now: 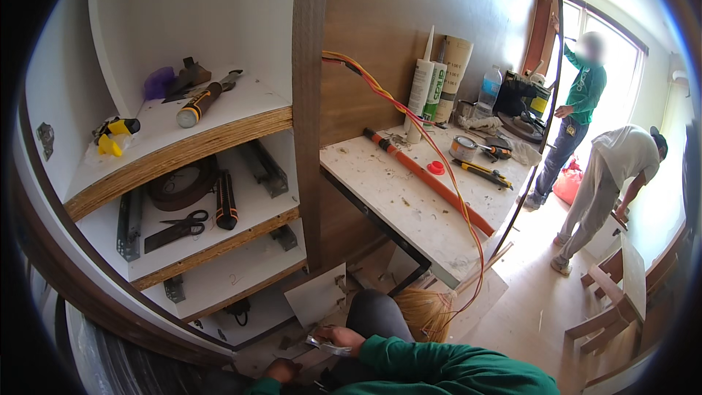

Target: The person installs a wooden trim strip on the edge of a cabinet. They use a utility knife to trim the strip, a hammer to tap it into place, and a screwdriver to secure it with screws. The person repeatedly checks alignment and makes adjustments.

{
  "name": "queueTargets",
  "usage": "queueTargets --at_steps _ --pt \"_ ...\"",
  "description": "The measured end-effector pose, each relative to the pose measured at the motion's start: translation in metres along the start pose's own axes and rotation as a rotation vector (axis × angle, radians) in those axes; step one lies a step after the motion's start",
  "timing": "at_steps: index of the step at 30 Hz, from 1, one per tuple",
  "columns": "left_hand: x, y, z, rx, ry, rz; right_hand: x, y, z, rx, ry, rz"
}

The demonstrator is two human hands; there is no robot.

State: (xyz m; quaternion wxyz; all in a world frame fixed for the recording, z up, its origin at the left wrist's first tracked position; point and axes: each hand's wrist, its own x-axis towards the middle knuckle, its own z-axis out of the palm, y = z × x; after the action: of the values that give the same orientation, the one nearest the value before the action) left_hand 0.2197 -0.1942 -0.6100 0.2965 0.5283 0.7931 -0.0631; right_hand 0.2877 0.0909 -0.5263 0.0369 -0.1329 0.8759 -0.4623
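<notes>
Low in front of me, my right hand (345,337) is closed around a small shiny silvery piece (330,348), whose kind I cannot make out. My left hand (282,370) is lower and to the left, near my knee, in shadow, and its fingers do not show clearly. Just beyond the hands a white board (316,298) with metal fittings leans by the cabinet's foot. The straw head of a broom (425,314) lies right of my leg.
Left, the open cabinet's shelves (183,153) hold scissors (178,229), drawer runners and a roll of dark edging. A worktop (380,179) carries sealant tubes, an orange tube and a cutter (482,173). Wires (439,148) hang across it. Two people and a wooden chair (614,292) are right.
</notes>
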Motion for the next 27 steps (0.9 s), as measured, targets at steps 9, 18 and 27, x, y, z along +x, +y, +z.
queueTargets --at_steps 9,18,27 --pt "0.006 -0.007 0.012 -0.126 -0.018 -0.047 0.000 -0.007 -0.004 -0.005 0.004 0.001" --pt "0.040 -0.041 0.076 -0.073 0.054 -0.030 0.000 -0.008 -0.005 0.006 -0.026 0.012" --pt "0.031 -0.043 0.072 -0.077 0.052 -0.001 -0.001 -0.009 -0.005 -0.010 -0.020 -0.003"
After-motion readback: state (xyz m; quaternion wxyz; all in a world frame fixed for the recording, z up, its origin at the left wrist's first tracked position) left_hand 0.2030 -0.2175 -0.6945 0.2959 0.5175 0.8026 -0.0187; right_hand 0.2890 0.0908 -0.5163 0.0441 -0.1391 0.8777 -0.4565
